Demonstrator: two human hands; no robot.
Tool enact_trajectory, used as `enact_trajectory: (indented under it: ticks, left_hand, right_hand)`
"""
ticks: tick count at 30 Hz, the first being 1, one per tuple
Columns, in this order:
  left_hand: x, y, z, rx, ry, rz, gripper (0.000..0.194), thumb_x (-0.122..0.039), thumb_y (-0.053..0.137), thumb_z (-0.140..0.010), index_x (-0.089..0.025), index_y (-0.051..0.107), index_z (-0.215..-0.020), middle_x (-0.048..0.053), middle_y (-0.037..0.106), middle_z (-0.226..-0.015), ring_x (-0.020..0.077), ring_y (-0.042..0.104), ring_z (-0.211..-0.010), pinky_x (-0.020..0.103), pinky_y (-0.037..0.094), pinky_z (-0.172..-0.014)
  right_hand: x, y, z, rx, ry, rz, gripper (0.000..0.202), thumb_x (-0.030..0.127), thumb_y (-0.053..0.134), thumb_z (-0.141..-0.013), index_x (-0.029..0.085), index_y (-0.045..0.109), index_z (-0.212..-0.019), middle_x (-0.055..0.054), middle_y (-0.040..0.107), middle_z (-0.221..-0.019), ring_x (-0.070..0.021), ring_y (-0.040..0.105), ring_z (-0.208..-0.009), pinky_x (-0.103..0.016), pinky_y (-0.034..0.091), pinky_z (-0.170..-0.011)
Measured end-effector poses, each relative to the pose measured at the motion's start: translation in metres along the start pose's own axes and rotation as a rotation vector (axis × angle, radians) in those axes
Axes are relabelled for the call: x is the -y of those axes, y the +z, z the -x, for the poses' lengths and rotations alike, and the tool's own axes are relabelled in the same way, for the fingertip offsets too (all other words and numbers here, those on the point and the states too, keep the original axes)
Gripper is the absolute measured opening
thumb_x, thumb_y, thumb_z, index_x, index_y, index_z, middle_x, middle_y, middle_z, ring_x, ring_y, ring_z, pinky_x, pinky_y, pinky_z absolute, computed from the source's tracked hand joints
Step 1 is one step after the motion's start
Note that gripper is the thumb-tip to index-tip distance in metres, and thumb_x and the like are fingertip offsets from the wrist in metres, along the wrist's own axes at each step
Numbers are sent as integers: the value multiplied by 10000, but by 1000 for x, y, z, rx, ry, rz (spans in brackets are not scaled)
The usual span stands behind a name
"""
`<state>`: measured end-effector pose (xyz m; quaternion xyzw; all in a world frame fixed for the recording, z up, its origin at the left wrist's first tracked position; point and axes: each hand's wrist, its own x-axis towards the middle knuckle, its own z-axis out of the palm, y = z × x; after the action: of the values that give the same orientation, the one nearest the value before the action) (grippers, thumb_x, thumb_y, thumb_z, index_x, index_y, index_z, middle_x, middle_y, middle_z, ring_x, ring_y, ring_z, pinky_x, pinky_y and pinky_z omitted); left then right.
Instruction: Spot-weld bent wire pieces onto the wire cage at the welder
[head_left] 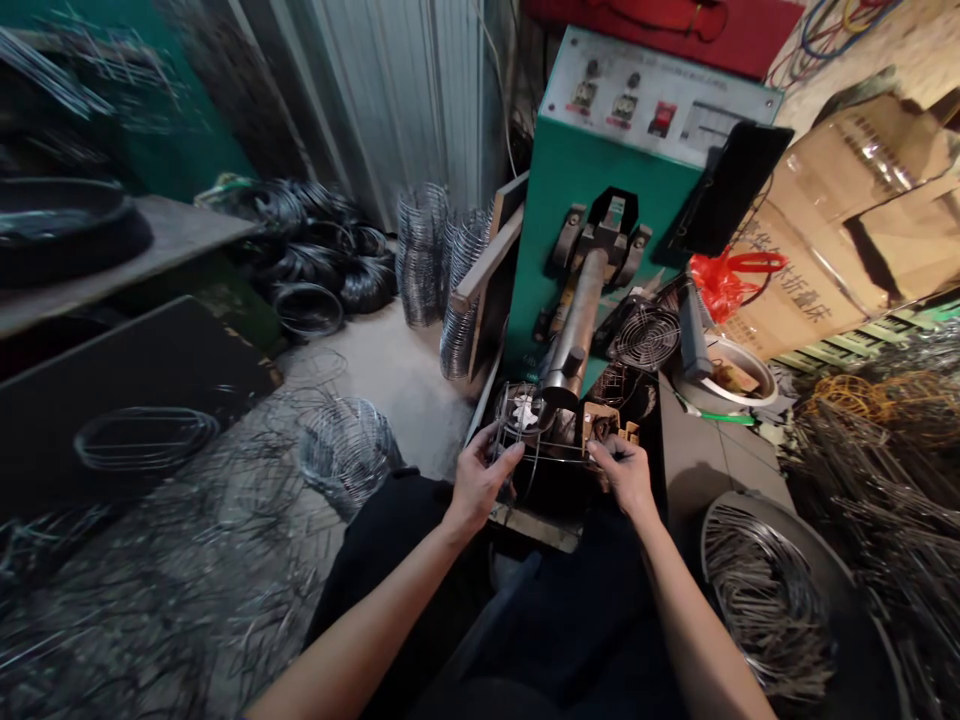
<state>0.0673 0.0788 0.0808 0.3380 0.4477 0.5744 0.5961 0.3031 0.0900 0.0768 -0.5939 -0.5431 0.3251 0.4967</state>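
Left hand (478, 487): fingers clamped on thin wire frame (555, 457). Right hand (628, 478): fingers pinched on frame's right side. Steel cylinder (576, 330) of green machine (555, 190) just beyond.

Green machine (574, 165); grey panel (637, 62), red switch (662, 118); silvery wire (559, 458); red bag (721, 285); brown carton (814, 225), dark lettering (784, 277).

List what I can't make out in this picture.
Wire piece, head view: gripped parts hidden by the left hand and right hand.
Control panel, head view: lettering too small.
Basin, head view: lower part cut off by bottom edge.
Loose floor wires, head view: blurred.
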Motion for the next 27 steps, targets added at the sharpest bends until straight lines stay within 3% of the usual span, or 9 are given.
enact_trajectory:
  ticks: [12,27]
  left_hand:
    - [4,4,-17,48,39,20,704,-472,836,-718,-138,588,-1286,-63,548,-696,62,454,-417,206,477,-347]
    - [0,6,-19,46,32,33,668,-472,839,-714,-149,616,-1254,-67,531,-672,56,445,-393,199,460,-348]
  right_hand:
    - [7,-2,-14,26,30,-3,603,626,747,-726,220,345,-536,56,319,-535,-102,290,-535,-256,255,-518]
    - [4,-2,-21,1,10,38,626,661,743,-712,224,332,-532,61,299,-533,-101,277,-529,-250,247,-509]
